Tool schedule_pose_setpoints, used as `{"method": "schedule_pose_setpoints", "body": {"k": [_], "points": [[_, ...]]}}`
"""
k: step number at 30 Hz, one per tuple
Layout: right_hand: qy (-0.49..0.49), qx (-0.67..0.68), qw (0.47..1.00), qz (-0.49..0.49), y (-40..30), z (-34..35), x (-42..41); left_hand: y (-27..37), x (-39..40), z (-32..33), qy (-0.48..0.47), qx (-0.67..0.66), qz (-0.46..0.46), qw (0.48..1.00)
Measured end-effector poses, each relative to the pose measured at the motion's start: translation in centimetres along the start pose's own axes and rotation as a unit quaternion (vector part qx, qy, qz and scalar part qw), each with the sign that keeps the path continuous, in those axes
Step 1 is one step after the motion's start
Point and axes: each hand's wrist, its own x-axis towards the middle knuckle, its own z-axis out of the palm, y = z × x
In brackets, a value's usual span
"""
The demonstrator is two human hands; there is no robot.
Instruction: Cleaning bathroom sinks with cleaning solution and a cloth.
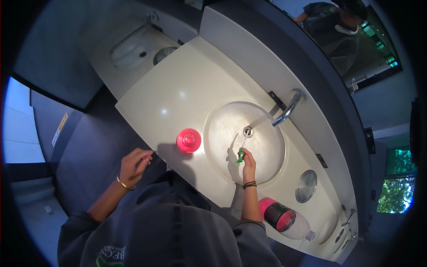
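Note:
My right hand (248,163) grips a green pump head (240,155) over the round white washbasin (217,157). From the pump, a thin dip tube (246,137) points at the drain (248,131), with a pinkish tint near its end. On the counter left of the basin stands a bottle of pink-red liquid (188,140), seen from straight above, with no pump on it. My left hand (135,165) hovers off the counter's front edge, left of that bottle. Its fingers are curled together and I see nothing held in them.
A large clear bottle (283,218), part filled with pink liquid and black-labelled, is on the counter beside my right forearm. A chrome faucet (287,108) arches over the basin. Round metal lids (306,186) are set into the counter. A mirror (353,40) shows a person's reflection.

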Motion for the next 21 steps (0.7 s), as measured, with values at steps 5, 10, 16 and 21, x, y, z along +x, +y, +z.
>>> {"method": "schedule_pose_setpoints", "body": {"k": [5, 10, 16, 21], "points": [[-0.03, 0.109, 0.992, -0.057, -7.1, -1.5, -4.6, 0.3, 1.2, 1.4, -0.023, -0.03, 0.003, 0.999], [-0.064, 0.119, 0.987, -0.083, -11.9, -0.4, -6.5, -0.3, 1.9, 2.5, -0.02, -0.076, -0.004, 0.997], [-0.107, 0.163, 0.979, -0.061, -17.1, 3.0, -8.6, -2.1, 1.7, 2.7, 0.01, -0.106, -0.075, 0.991], [-0.166, 0.16, 0.971, -0.058, -19.0, 5.7, -8.9, -3.5, 1.0, 2.6, 0.03, -0.132, -0.093, 0.986]]}}
